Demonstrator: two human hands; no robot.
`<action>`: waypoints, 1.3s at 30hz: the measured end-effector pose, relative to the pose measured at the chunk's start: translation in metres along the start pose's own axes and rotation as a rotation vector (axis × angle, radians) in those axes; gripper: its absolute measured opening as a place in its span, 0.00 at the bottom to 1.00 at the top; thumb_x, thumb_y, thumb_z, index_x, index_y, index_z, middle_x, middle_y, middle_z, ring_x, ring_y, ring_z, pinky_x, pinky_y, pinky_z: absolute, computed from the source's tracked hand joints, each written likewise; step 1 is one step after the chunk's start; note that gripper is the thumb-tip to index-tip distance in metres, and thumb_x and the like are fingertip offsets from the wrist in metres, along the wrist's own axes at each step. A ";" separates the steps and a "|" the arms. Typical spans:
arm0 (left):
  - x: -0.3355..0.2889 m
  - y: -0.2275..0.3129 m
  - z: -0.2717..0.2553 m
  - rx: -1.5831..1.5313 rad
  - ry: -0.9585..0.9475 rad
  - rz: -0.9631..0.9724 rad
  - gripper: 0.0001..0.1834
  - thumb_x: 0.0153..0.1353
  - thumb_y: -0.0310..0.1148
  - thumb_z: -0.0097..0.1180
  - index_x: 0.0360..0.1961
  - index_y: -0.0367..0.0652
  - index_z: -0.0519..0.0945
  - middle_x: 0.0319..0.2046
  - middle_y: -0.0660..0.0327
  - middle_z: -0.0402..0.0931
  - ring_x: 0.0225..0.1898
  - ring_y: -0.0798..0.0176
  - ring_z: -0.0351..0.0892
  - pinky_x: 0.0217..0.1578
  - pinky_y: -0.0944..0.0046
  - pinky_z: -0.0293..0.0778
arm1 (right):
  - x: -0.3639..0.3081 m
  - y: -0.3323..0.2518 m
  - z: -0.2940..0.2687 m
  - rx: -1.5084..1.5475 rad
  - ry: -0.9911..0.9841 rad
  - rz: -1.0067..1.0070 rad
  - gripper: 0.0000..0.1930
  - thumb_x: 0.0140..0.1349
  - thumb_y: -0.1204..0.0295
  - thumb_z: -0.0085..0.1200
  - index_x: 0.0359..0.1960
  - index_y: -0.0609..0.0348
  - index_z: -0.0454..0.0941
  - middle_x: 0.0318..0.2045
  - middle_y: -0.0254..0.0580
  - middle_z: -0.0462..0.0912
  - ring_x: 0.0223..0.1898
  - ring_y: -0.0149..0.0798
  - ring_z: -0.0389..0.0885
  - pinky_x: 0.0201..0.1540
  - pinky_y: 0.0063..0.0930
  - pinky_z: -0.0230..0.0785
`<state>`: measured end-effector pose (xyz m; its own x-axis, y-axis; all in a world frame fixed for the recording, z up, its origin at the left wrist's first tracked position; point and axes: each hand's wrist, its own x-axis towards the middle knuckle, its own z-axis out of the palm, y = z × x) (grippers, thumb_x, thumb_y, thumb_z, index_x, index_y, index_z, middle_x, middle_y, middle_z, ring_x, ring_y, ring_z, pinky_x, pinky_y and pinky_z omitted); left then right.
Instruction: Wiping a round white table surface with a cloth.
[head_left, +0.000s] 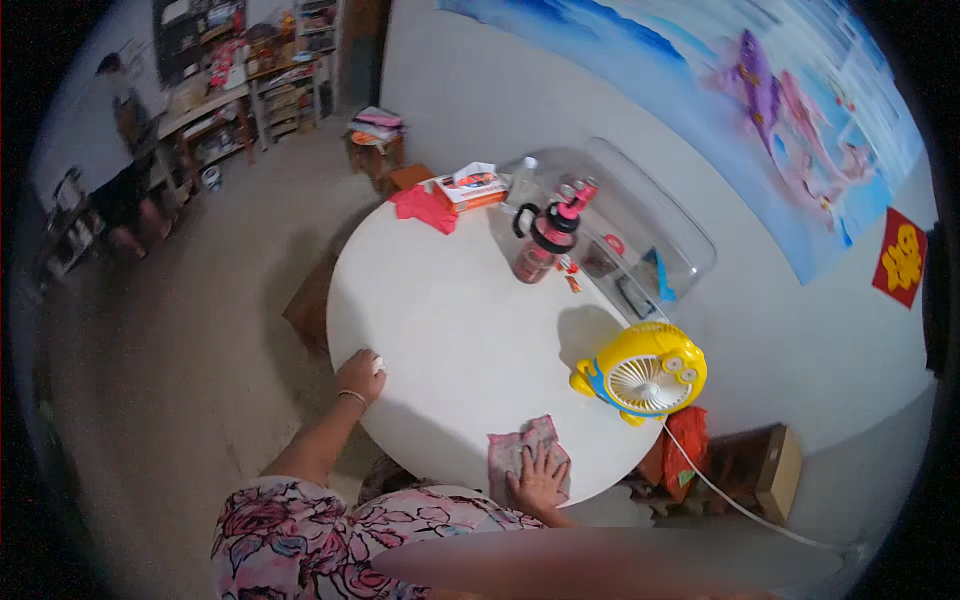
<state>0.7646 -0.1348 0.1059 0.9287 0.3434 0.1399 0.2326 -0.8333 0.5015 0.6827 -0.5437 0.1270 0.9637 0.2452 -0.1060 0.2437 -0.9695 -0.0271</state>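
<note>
My right hand lies flat with its fingers spread on a pinkish-grey patterned cloth. The cloth rests on the near edge of the round white table. At the table's left edge, my left hand is closed, its knuckles over the rim. A small white bit, perhaps crumpled tissue, shows at its fingers. To the right of the cloth stands a yellow cartoon-shaped fan with a white grille.
Toward the back are a pink drinking bottle, a tissue box, a red cloth and a transparent lidded case against the wall. The fan's white cord runs down rightward. A stool stands beyond.
</note>
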 end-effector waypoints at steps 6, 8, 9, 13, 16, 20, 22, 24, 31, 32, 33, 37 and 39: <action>-0.020 -0.016 0.002 -0.113 0.033 0.067 0.15 0.49 0.40 0.56 0.37 0.46 0.75 0.39 0.57 0.75 0.41 0.49 0.76 0.41 0.50 0.72 | 0.044 -0.100 -0.013 0.000 0.036 -0.289 0.33 0.58 0.50 0.49 0.63 0.51 0.62 0.66 0.51 0.54 0.68 0.58 0.45 0.63 0.72 0.33; -0.023 -0.014 0.000 -0.088 -0.011 0.066 0.15 0.50 0.41 0.56 0.37 0.46 0.75 0.39 0.55 0.75 0.41 0.49 0.76 0.42 0.50 0.72 | 0.051 -0.122 -0.013 0.007 0.095 -0.410 0.33 0.57 0.50 0.50 0.63 0.51 0.62 0.66 0.51 0.55 0.68 0.58 0.47 0.63 0.71 0.34; -0.033 -0.016 -0.002 -0.076 -0.005 0.057 0.16 0.50 0.40 0.56 0.38 0.45 0.74 0.39 0.55 0.75 0.41 0.49 0.76 0.42 0.50 0.72 | 0.052 -0.133 -0.010 0.021 0.112 -0.419 0.33 0.57 0.51 0.51 0.63 0.50 0.62 0.65 0.51 0.56 0.67 0.58 0.48 0.63 0.70 0.34; -0.053 -0.008 -0.006 -0.027 -0.064 0.006 0.17 0.51 0.40 0.57 0.39 0.44 0.74 0.40 0.56 0.75 0.42 0.50 0.77 0.43 0.51 0.73 | 0.063 -0.143 -0.002 0.027 0.091 -0.401 0.33 0.57 0.50 0.49 0.63 0.47 0.62 0.67 0.44 0.54 0.69 0.54 0.47 0.65 0.66 0.33; -0.056 -0.007 -0.013 -0.046 -0.053 -0.010 0.16 0.51 0.40 0.56 0.39 0.43 0.74 0.39 0.56 0.76 0.42 0.51 0.77 0.43 0.52 0.73 | 0.079 -0.141 0.004 0.015 0.091 -0.372 0.32 0.58 0.47 0.46 0.63 0.46 0.63 0.68 0.40 0.53 0.70 0.51 0.46 0.66 0.64 0.33; -0.058 -0.008 -0.013 -0.054 0.011 0.022 0.14 0.49 0.37 0.54 0.36 0.43 0.74 0.37 0.54 0.75 0.41 0.49 0.77 0.42 0.49 0.72 | 0.099 -0.132 -0.001 0.076 0.154 -0.350 0.32 0.59 0.47 0.44 0.63 0.47 0.64 0.67 0.42 0.57 0.70 0.50 0.45 0.67 0.61 0.30; -0.054 -0.006 -0.015 -0.033 0.000 0.017 0.14 0.50 0.37 0.54 0.37 0.43 0.74 0.38 0.55 0.75 0.42 0.51 0.77 0.43 0.51 0.73 | 0.111 -0.126 -0.007 0.072 0.157 -0.324 0.32 0.59 0.47 0.44 0.63 0.47 0.63 0.67 0.43 0.57 0.70 0.50 0.45 0.67 0.61 0.30; -0.054 -0.006 -0.014 -0.013 -0.010 0.014 0.14 0.51 0.38 0.54 0.38 0.43 0.75 0.39 0.55 0.75 0.44 0.52 0.77 0.43 0.53 0.74 | 0.120 -0.118 -0.009 0.060 0.137 -0.311 0.32 0.60 0.46 0.43 0.64 0.46 0.62 0.67 0.43 0.56 0.70 0.49 0.45 0.67 0.61 0.30; -0.053 -0.008 -0.010 0.011 -0.067 0.036 0.15 0.52 0.39 0.52 0.39 0.41 0.74 0.40 0.55 0.74 0.44 0.53 0.76 0.45 0.53 0.74 | 0.134 -0.068 -0.003 0.012 0.174 -0.134 0.31 0.60 0.48 0.45 0.65 0.42 0.60 0.69 0.37 0.54 0.71 0.46 0.44 0.67 0.60 0.32; -0.059 -0.014 -0.013 0.029 -0.073 0.004 0.16 0.52 0.39 0.52 0.39 0.41 0.74 0.40 0.55 0.74 0.45 0.53 0.76 0.45 0.54 0.73 | 0.134 -0.067 0.000 0.014 0.165 -0.149 0.31 0.60 0.48 0.45 0.65 0.42 0.60 0.69 0.37 0.54 0.71 0.46 0.44 0.67 0.60 0.32; -0.058 -0.017 -0.011 0.030 -0.072 0.004 0.16 0.52 0.39 0.52 0.39 0.41 0.74 0.40 0.55 0.74 0.45 0.53 0.76 0.45 0.54 0.73 | 0.134 -0.062 -0.002 0.020 0.162 -0.099 0.31 0.61 0.49 0.45 0.65 0.42 0.60 0.69 0.37 0.54 0.71 0.45 0.44 0.67 0.61 0.32; -0.055 -0.019 -0.006 0.003 -0.083 -0.016 0.16 0.52 0.40 0.53 0.39 0.42 0.74 0.42 0.55 0.73 0.47 0.54 0.75 0.46 0.53 0.73 | 0.135 -0.050 -0.004 0.040 0.181 -0.023 0.32 0.59 0.48 0.45 0.64 0.46 0.62 0.67 0.43 0.57 0.69 0.49 0.49 0.68 0.59 0.32; -0.050 -0.024 -0.005 -0.005 -0.078 -0.036 0.18 0.52 0.41 0.53 0.41 0.42 0.74 0.45 0.55 0.73 0.48 0.52 0.74 0.48 0.52 0.71 | 0.140 -0.051 -0.007 0.042 0.195 0.031 0.33 0.59 0.47 0.45 0.64 0.46 0.62 0.66 0.46 0.57 0.69 0.50 0.49 0.68 0.58 0.32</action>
<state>0.7115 -0.1295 0.0917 0.9396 0.3378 0.0546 0.2647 -0.8188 0.5095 0.8056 -0.4605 0.1202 0.9745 0.2068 0.0866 0.2129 -0.9747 -0.0686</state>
